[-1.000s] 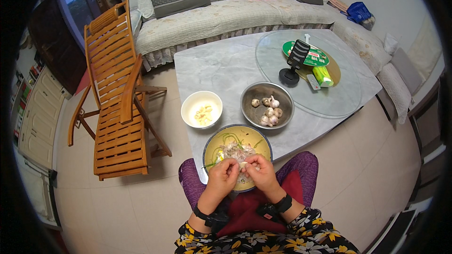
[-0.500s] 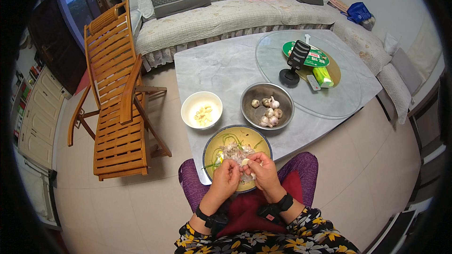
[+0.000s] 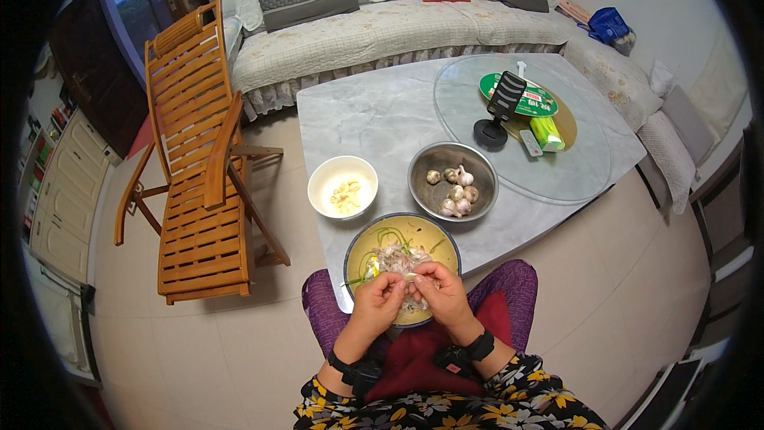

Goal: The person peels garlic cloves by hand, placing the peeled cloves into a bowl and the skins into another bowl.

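Over a yellow bowl with a dark rim (image 3: 359, 248), my two hands come together at a pale garlic clove (image 3: 410, 276). My right hand (image 3: 446, 295) pinches the clove between thumb and forefinger. The closed fingertips of my left hand (image 3: 377, 302) meet it from the other side. Papery garlic skins (image 3: 395, 257) and green stalks (image 3: 390, 232) lie in the yellow bowl beneath. Behind it on the left, a white bowl (image 3: 317, 184) holds peeled cloves (image 3: 346, 196). To the right of that, a steel bowl (image 3: 420, 197) contains several whole garlic bulbs (image 3: 463, 175).
The grey marbled table (image 3: 366, 115) carries a round glass turntable (image 3: 565, 179). On it are a black stand (image 3: 503, 103), a green disc (image 3: 541, 101), a tissue pack (image 3: 547, 134) and a remote (image 3: 530, 142). A wooden recliner (image 3: 195, 191) stands left; a covered sofa (image 3: 374, 36) runs behind.
My hands have drawn closer together; my left fingertips now reach the garlic clove, which has shifted slightly left and down in my right fingers. The bowls stay in place.
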Available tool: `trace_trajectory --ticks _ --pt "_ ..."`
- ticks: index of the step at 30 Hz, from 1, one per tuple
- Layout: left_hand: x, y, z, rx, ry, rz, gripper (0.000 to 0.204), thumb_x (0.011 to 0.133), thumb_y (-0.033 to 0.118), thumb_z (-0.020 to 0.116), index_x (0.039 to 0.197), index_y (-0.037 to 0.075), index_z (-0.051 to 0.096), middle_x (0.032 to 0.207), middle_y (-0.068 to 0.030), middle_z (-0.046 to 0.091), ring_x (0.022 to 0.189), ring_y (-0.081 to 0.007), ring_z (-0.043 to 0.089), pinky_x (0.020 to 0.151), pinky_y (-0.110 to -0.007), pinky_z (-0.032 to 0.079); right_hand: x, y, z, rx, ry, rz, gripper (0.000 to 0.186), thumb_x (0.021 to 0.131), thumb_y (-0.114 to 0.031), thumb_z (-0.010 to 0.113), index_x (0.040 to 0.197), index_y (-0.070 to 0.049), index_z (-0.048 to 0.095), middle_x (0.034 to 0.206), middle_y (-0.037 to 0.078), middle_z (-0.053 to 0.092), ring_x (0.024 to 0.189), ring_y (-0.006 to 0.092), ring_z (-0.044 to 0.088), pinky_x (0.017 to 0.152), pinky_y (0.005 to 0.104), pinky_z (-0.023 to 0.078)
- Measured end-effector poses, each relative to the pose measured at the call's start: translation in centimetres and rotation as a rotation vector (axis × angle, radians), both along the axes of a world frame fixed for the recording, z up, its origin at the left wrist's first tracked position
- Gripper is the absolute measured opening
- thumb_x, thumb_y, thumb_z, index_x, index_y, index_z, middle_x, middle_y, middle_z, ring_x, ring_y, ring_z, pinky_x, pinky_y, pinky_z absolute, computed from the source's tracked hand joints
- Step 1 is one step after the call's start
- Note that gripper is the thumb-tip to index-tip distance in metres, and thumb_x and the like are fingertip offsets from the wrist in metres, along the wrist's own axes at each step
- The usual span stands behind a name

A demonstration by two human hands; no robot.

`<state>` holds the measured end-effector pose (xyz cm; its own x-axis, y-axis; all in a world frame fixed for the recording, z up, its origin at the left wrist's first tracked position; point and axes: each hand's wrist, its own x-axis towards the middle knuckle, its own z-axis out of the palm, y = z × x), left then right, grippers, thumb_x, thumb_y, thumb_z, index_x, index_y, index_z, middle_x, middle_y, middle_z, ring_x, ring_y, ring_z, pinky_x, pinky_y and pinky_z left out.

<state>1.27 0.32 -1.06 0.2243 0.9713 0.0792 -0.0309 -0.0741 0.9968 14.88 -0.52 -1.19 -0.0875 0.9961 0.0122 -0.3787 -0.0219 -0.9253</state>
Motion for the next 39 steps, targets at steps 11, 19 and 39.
trace_trajectory --ticks 11,19,39 --pt "-0.4 -0.3 1.4 0.306 0.298 0.059 0.007 0.080 0.007 0.052 0.079 0.000 0.054 0.058 -0.0025 0.052 0.052 -0.0071 0.047 0.048 -0.021 0.039 -0.1 -0.2 0.2 -0.283 0.366 0.060 0.008 0.083 -0.009 0.047 0.088 -0.002 0.048 0.068 0.005 0.053 0.054 0.0094 0.048 0.049 0.0185 0.039" --pt "-0.3 -0.5 2.1 0.263 0.285 0.032 0.005 0.078 0.005 0.052 0.079 0.000 0.054 0.060 -0.0012 0.051 0.053 -0.0049 0.045 0.046 -0.018 0.037 -0.2 -0.4 -0.1 -0.298 0.344 0.079 0.010 0.084 -0.011 0.047 0.089 -0.003 0.048 0.068 0.004 0.053 0.055 0.0097 0.048 0.050 0.0192 0.038" --pt "-1.1 -0.1 0.8 0.081 0.049 0.051 0.004 0.078 0.004 0.052 0.076 0.001 0.054 0.056 0.0060 0.045 0.048 0.0007 0.038 0.042 -0.015 0.032 0.6 0.0 -0.4 -0.323 0.338 0.037 0.015 0.085 -0.013 0.045 0.091 -0.001 0.050 0.071 0.006 0.053 0.054 0.0113 0.049 0.048 0.0214 0.040"
